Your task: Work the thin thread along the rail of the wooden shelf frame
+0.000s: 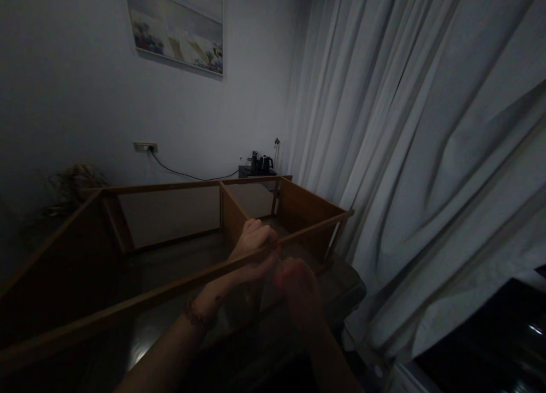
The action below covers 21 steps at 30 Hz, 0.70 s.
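Observation:
A brown wooden frame (153,298) with panelled ends and a middle divider lies in front of me. My left hand (255,239) reaches under its near rail and bends round it beside the divider, fingers closed on the rail. A bracelet (197,316) circles the left wrist. Close by on the near side, my right hand (301,282) is closed and smeared by motion. Between the hands runs a thin pale line (278,257), with red spots near the fingertips. What the right fingers hold is too blurred and dark to name.
Beneath the frame is a dark surface with a padded-looking corner (356,285). Long pale curtains (409,154) hang at the right. Against the back wall stand a black kettle (265,163), a corded wall socket (145,147) and dried plants (81,180). A glossy black panel (495,342) is at lower right.

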{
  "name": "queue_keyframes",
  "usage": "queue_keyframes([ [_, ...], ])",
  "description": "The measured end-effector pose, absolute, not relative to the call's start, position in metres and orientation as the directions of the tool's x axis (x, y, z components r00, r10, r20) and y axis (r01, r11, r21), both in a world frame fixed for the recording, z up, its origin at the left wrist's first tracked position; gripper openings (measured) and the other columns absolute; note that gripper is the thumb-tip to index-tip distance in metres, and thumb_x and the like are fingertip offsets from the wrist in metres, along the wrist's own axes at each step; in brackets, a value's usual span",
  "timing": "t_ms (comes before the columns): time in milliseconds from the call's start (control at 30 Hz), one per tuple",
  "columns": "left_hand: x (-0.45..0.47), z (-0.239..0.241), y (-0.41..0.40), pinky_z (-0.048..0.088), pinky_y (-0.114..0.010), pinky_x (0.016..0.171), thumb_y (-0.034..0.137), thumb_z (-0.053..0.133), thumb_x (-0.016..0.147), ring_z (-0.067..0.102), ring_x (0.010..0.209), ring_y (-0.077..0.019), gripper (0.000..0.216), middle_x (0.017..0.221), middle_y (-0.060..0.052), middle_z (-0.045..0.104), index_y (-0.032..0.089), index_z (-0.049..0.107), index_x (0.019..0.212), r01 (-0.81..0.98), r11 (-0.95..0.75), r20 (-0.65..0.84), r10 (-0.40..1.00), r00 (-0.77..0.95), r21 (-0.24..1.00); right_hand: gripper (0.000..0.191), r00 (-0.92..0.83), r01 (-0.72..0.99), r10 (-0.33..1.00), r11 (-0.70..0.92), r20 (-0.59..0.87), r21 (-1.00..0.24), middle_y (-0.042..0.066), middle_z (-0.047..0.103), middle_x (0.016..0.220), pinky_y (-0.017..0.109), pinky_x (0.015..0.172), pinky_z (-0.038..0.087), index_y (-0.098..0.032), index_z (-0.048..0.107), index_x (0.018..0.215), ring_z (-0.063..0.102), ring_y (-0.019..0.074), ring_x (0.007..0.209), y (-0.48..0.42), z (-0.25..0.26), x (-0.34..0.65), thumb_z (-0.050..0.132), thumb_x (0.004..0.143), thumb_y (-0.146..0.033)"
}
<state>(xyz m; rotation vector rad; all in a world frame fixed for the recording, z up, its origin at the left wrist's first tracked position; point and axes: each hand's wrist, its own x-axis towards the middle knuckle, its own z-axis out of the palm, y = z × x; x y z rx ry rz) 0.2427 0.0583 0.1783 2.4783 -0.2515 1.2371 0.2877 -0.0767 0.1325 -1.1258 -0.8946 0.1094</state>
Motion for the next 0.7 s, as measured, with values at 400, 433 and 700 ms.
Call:
queue_keyframes([
  [400, 0.245, 0.175, 0.060, 0.038, -0.038, 0.072, 0.023, 0.048, 0.075, 0.046, 0.071, -0.0209, 0.006, 0.066, -0.001, 0.050, 0.023, 0.045, 0.070, -0.325, -0.917, 0.800, -0.011, 0.601, 0.231, 0.036, 0.458, 0.786, 0.560, 0.109, 0.690, -0.609, -0.002, 0.054, 0.057, 0.024, 0.053, 0.036, -0.021, 0.060, 0.076, 0.051, 0.0118, 0.052, -0.096, 0.155, 0.278, 0.034, 0.096, -0.035],
  [433, 0.245, 0.175, 0.060, 0.038, -0.038, 0.072, 0.023, 0.049, 0.075, 0.046, 0.071, -0.0209, 0.006, 0.066, -0.001, 0.050, 0.023, 0.045, 0.070, -0.324, -0.918, 0.802, -0.011, 0.597, 0.229, 0.032, 0.378, 0.859, 0.581, 0.069, 0.721, -0.507, 0.000, 0.060, 0.062, 0.025, 0.057, 0.038, -0.021, 0.062, 0.081, 0.055, 0.0132, 0.057, -0.100, 0.156, 0.279, 0.036, 0.096, -0.031],
  [700, 0.247, 0.172, 0.063, 0.038, -0.038, 0.073, 0.020, 0.049, 0.074, 0.046, 0.071, -0.0201, 0.003, 0.067, 0.000, 0.051, 0.022, 0.047, 0.072, -0.346, -0.906, 0.812, -0.005, 0.584, 0.243, 0.032, 0.327, 0.827, 0.652, 0.153, 0.684, -0.541, 0.002, 0.066, 0.078, 0.027, 0.069, 0.044, -0.024, 0.065, 0.103, 0.062, 0.0150, 0.075, -0.109, 0.159, 0.280, 0.034, 0.097, -0.029],
])
